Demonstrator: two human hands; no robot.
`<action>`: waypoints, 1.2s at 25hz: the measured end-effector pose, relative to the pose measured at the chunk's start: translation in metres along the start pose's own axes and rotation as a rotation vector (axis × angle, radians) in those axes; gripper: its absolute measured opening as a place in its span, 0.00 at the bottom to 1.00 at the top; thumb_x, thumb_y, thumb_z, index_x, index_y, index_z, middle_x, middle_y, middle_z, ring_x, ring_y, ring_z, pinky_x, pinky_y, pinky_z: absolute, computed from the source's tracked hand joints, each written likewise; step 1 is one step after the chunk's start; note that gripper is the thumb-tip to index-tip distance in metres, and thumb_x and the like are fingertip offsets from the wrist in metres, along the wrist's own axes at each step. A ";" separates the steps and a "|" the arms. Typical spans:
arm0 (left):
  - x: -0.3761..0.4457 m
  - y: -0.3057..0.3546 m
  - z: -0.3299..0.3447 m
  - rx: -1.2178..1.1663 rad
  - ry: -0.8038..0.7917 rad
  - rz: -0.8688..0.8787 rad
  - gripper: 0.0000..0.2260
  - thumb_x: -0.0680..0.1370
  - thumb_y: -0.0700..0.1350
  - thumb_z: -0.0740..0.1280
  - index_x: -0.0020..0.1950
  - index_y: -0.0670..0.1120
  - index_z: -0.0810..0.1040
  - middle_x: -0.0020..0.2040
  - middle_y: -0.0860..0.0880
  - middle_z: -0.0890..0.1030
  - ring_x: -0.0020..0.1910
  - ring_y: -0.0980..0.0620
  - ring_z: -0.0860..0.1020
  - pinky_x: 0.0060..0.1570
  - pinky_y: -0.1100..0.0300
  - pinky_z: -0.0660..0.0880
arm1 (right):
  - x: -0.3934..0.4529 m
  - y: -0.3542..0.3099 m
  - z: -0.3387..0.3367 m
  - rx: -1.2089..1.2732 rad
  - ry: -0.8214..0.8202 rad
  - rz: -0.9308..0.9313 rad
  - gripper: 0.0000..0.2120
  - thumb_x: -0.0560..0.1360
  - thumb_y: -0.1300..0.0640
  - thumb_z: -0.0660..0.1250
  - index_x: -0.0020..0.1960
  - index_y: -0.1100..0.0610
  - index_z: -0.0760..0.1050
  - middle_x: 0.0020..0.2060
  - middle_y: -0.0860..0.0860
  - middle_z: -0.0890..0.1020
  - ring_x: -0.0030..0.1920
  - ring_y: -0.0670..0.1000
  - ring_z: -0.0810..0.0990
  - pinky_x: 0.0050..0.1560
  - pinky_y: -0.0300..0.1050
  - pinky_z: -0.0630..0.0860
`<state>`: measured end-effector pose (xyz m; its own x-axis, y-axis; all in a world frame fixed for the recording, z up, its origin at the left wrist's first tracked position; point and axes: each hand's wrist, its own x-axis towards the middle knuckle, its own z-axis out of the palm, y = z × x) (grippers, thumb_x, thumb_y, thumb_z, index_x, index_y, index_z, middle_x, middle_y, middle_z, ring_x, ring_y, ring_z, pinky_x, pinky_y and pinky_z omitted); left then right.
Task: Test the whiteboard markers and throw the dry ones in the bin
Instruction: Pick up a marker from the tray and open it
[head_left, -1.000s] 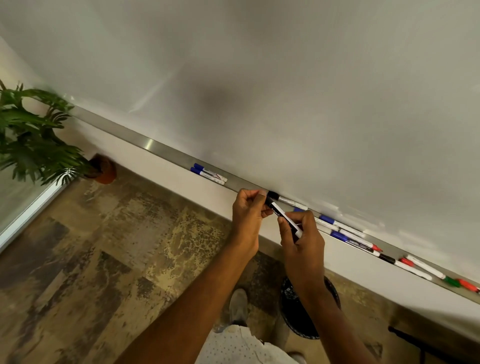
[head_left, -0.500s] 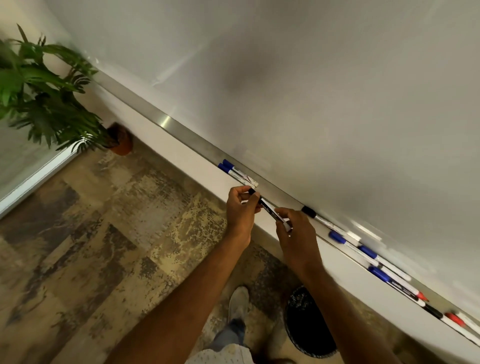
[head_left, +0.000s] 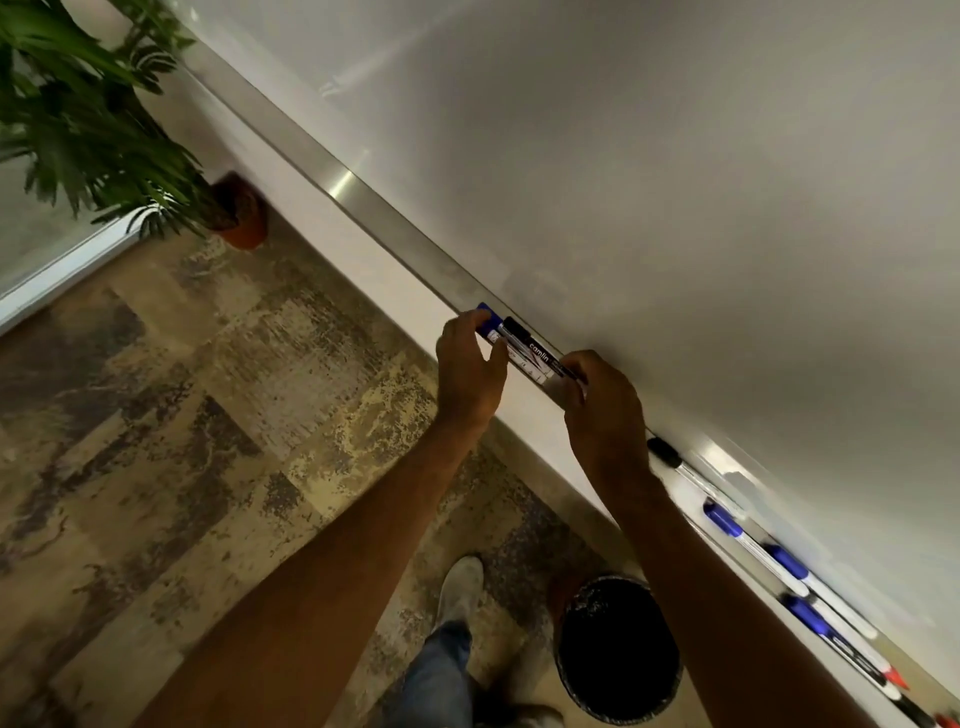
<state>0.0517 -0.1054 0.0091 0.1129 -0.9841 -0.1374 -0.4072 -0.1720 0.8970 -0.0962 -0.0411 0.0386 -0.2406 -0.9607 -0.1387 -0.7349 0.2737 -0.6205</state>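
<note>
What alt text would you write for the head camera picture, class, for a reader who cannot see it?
Two hands hold a black-capped marker at a whiteboard's metal ledge: the left hand near the cap end, the right hand at the other. More markers lie along the ledge to the right, and a black bin stands on the floor below.

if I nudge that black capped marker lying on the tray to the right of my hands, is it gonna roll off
Probably it rolls a bit: the black-capped marker looks round and slim. It likely stays put, since it lies lengthwise along the tray close against the whiteboard. It looks light and stiff, so a small nudge should shift it.
</note>
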 end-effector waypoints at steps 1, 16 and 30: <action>0.004 -0.003 -0.002 0.118 -0.011 0.095 0.18 0.78 0.40 0.71 0.67 0.42 0.73 0.64 0.43 0.75 0.64 0.43 0.72 0.63 0.48 0.75 | 0.004 -0.001 0.003 -0.022 0.014 -0.014 0.10 0.82 0.60 0.66 0.63 0.54 0.77 0.56 0.51 0.83 0.58 0.52 0.81 0.54 0.46 0.81; 0.013 -0.033 0.003 0.506 -0.160 0.266 0.33 0.79 0.58 0.61 0.78 0.38 0.63 0.78 0.39 0.65 0.78 0.38 0.59 0.76 0.41 0.61 | 0.024 0.004 0.050 -0.240 0.071 -0.102 0.20 0.77 0.68 0.71 0.68 0.57 0.77 0.63 0.55 0.81 0.66 0.56 0.78 0.57 0.48 0.79; 0.012 -0.032 0.007 0.573 -0.210 0.238 0.34 0.81 0.59 0.63 0.81 0.44 0.56 0.82 0.44 0.55 0.82 0.43 0.49 0.77 0.37 0.51 | 0.005 0.018 0.043 -0.264 0.004 -0.181 0.24 0.80 0.70 0.64 0.75 0.60 0.72 0.74 0.58 0.73 0.75 0.58 0.70 0.68 0.53 0.74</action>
<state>0.0595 -0.1116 -0.0244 -0.1959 -0.9761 -0.0942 -0.8243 0.1119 0.5550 -0.0835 -0.0427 -0.0062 -0.0932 -0.9948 -0.0409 -0.9051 0.1017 -0.4128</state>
